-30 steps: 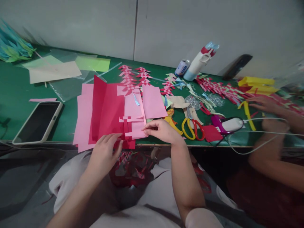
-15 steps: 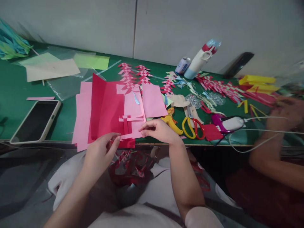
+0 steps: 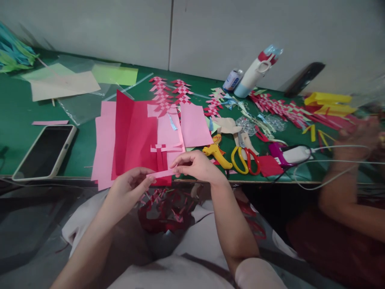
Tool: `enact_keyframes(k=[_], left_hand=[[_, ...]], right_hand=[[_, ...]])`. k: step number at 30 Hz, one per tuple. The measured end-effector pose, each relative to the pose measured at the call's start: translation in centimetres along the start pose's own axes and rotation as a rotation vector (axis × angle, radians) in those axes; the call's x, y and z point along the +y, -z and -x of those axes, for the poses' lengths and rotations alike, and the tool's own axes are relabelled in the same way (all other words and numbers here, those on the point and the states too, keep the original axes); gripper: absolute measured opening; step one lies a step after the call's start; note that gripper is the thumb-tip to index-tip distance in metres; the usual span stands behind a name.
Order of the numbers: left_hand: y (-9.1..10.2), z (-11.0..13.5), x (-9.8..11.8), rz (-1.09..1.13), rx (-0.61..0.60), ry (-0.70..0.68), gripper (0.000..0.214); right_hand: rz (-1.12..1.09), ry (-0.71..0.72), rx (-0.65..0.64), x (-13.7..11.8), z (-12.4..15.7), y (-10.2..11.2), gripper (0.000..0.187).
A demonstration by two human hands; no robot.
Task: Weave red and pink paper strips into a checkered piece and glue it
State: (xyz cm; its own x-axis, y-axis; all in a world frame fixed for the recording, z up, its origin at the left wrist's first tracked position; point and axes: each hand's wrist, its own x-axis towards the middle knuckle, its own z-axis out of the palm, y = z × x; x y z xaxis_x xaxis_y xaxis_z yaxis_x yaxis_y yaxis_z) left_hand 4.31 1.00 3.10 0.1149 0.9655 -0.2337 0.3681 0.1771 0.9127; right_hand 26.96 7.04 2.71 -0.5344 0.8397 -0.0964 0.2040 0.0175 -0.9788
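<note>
A short pink paper strip point(image 3: 163, 174) is stretched between my two hands at the table's front edge. My left hand point(image 3: 134, 182) pinches its left end between thumb and fingertips. The other end is pinched by my right hand point(image 3: 192, 165). Just beyond the strip lies a small woven cross of red and pink strips point(image 3: 161, 149), on red paper point(image 3: 140, 132) and pink sheets point(image 3: 104, 148). The red paper has a raised fold on its left. Another pink sheet point(image 3: 195, 125) lies behind my right hand.
Yellow glue gun point(image 3: 219, 154) and scissors point(image 3: 239, 158) lie right of my right hand. A phone point(image 3: 45, 150) lies left. Behind are woven pieces point(image 3: 182, 92), a can point(image 3: 232, 80) and a bottle point(image 3: 254, 76). A co-worker's arm point(image 3: 345, 172) and white cables are at right.
My right hand has shifted slightly left and now pinches the strip's right end. The strip is lifted between both hands, where before its left end was held near the paper.
</note>
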Motion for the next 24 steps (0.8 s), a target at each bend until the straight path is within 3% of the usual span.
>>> enact_keyframes(k=[5, 11, 19, 24], left_hand=[[0.1, 0.2, -0.2, 0.076, 0.015, -0.05, 0.038], [-0.1, 0.5, -0.3, 0.089, 0.025, 0.001, 0.028], [-0.1, 0.6, -0.4, 0.051, 0.015, -0.017, 0.025], [-0.1, 0.9, -0.3, 0.011, -0.052, -0.043, 0.024]], right_hand=[[-0.005, 0.01, 0.001, -0.1, -0.2, -0.3, 0.013], [0.014, 0.013, -0.035, -0.3, -0.1, -0.3, 0.016], [0.165, 0.024, -0.161, -1.5, 0.3, -0.6, 0.02], [0.269, 0.041, -0.13, -1.6, 0.4, -0.8, 0.012]])
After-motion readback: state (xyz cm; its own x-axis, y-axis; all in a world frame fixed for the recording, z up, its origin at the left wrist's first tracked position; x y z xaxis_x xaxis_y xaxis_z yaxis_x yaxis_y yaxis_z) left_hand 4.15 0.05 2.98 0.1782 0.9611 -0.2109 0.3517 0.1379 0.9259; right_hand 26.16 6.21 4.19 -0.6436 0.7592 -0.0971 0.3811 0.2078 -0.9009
